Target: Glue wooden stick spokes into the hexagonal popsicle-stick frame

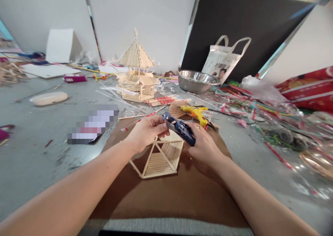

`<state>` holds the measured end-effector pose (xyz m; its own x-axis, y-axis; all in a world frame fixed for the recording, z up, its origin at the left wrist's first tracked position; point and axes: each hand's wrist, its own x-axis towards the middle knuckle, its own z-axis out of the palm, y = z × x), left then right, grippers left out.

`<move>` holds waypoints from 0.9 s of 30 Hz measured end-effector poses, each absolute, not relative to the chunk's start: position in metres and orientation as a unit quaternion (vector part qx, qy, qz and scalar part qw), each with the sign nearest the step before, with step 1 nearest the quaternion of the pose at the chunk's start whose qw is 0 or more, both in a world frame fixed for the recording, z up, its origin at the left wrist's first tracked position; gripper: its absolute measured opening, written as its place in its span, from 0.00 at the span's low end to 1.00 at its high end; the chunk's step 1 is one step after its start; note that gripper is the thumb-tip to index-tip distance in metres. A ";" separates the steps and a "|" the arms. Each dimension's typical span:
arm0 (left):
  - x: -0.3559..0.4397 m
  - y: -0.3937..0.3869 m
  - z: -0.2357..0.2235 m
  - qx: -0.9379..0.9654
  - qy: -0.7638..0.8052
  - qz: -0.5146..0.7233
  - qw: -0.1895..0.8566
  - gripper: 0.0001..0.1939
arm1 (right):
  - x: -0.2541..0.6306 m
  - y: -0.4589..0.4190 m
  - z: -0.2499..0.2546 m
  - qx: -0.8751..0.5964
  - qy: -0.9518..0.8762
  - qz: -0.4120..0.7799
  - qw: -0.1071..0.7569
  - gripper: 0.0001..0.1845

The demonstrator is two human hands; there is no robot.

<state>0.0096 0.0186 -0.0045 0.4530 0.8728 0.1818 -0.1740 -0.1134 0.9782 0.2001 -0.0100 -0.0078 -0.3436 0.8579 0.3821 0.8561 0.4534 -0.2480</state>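
From my end I see a steel bowl (199, 85) at the upper right of centre; its shiny inner wall shows, but I can't make out any contents. Just behind it a white bag (217, 62) leans with both handles up, its inside hidden from me. At the right edge lie a red bag (309, 86) and, beside it, a crumpled plastic bag (260, 86); I can't tell what either holds. Lower on that edge sits a clear dish (318, 159), cut off by the frame.

The stick frame (157, 165) lies on the brown mat (166, 201) at the centre, part slatted, part open. It is below and between the hands, its far side running close under the left one. My right hand (204, 140) grasps the blue tool (182, 130) above the frame's right side. My left hand (149, 130) has its fingers pinched together at the tool's left end; I can't tell what is between them.

Beyond the tool, the yellow glue gun (199, 116) lies partly over a brown disc (175, 110). A stick tower (136, 57) stands at upper centre, with loose sticks (165, 100) near its base. Left of the mat is a phone (93, 125), its screen blurred.
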 end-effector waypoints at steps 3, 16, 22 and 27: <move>0.010 0.018 -0.005 0.611 0.295 0.431 0.595 0.09 | 0.200 -0.010 -0.007 -0.524 -0.819 0.005 0.234 0.28; 0.010 0.016 -0.003 0.622 0.309 0.429 0.578 0.09 | 0.199 -0.012 -0.006 -0.536 -0.815 0.002 0.219 0.27; 0.010 0.016 -0.004 0.621 0.306 0.430 0.579 0.09 | 0.199 -0.012 -0.006 -0.544 -0.811 0.003 0.215 0.26; 0.011 0.015 -0.004 0.619 0.308 0.428 0.583 0.11 | 0.199 -0.012 -0.006 -0.541 -0.813 -0.005 0.216 0.26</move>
